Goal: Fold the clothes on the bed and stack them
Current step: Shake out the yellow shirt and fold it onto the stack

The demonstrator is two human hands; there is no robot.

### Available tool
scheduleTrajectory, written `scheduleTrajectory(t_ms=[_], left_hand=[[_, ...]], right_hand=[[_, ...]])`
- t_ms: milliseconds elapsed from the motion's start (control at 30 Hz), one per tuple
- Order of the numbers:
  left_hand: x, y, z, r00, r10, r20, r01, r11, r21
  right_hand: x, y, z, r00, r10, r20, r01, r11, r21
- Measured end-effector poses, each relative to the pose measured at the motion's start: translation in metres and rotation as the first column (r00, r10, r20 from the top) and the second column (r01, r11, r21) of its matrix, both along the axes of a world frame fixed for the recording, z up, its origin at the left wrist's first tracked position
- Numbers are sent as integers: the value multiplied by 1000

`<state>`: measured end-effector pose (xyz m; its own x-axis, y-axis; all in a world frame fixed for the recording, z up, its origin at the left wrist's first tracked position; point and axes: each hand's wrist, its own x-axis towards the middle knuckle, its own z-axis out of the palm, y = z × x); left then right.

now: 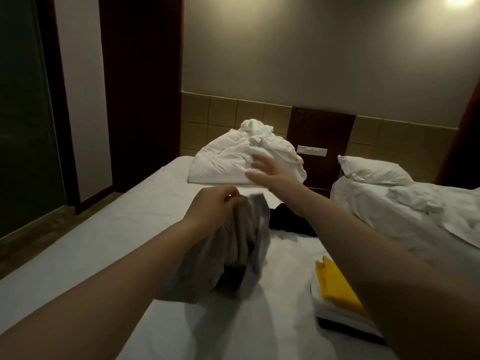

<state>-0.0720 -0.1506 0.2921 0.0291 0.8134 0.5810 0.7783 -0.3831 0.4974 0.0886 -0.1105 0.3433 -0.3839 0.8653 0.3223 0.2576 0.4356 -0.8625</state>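
Left hand [215, 205]: fingers curled tight, pinching the top edge of one grey garment [246, 237]. The garment hangs bunched from the grip down to the sheet.

Right hand [270, 172]: spread wide, fingers straight and blurred, holding nothing. It is raised beyond the grey garment, in front of the white bedding heap [228, 162]. Whether it touches the heap cannot be determined.

Count of clothes:
- One grey garment, in hand.
- One black garment [291, 223], loose on the sheet just beyond and to the right of the grey one, partly under the right forearm.
- One folded stack [330, 307] near the right edge of the bed [104, 242]. It shows three layers: a yellow piece [335, 281] on top, white folds beneath, a dark layer at the bottom. The right forearm covers the stack's right side.

Edges and room:
- Bare sheet runs wide from the grey garment to the bed's left edge, with floor [39, 229] beyond.
- A strip of bare sheet lies between the grey garment and the stack.
- The heap sits at the head end, against the tiled wall.
- A narrow gap separates this bed from a second bed [415, 216] on the right, which carries one pillow [374, 170] and rumpled white covers.
- One switch panel [311, 150] is on the wall above that gap.
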Motion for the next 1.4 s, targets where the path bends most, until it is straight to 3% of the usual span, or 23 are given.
scheduleTrajectory(t_ms=[100,167,367,500,633,733,867,1000,1100,1233,1300,1400], left_hand=[[-2,3,-13,998,-12,-60,10,999,-31],[-8,6,-21,997,-17,-71,11,996,-83],[-40,30,-63,960,212,-182,-233,967,-107],[-92,57,-75,840,506,-195,-522,852,-42],[-131,101,-64,723,610,-324,-626,777,64],[-93,124,-95,737,490,-465,-585,807,-77],[-41,140,-164,847,361,-390,-456,870,-185],[-18,138,-214,900,343,-269,-419,851,-316],[7,123,-258,950,233,-210,-308,822,-480],[1,136,-293,914,186,-360,-354,801,-483],[-5,152,-298,889,248,-385,-401,828,-393],[-16,187,-298,876,265,-402,-437,787,-435]], right_hand=[[2,-9,-20,923,64,380,-45,997,-58],[8,-5,-38,875,81,478,-15,990,-139],[0,18,-100,888,11,460,89,977,-195],[-16,45,-135,872,-61,485,153,976,-154],[-31,93,-166,882,-168,441,230,969,-91],[-50,118,-184,913,-186,364,240,965,-108],[-70,141,-210,925,-212,314,249,965,-80],[-77,161,-241,713,-417,564,383,905,184],[-73,170,-257,659,-426,620,479,873,91],[-61,178,-270,674,-498,545,512,848,141],[-54,180,-270,693,-517,502,508,845,170],[-37,184,-266,668,-548,503,500,832,242]])
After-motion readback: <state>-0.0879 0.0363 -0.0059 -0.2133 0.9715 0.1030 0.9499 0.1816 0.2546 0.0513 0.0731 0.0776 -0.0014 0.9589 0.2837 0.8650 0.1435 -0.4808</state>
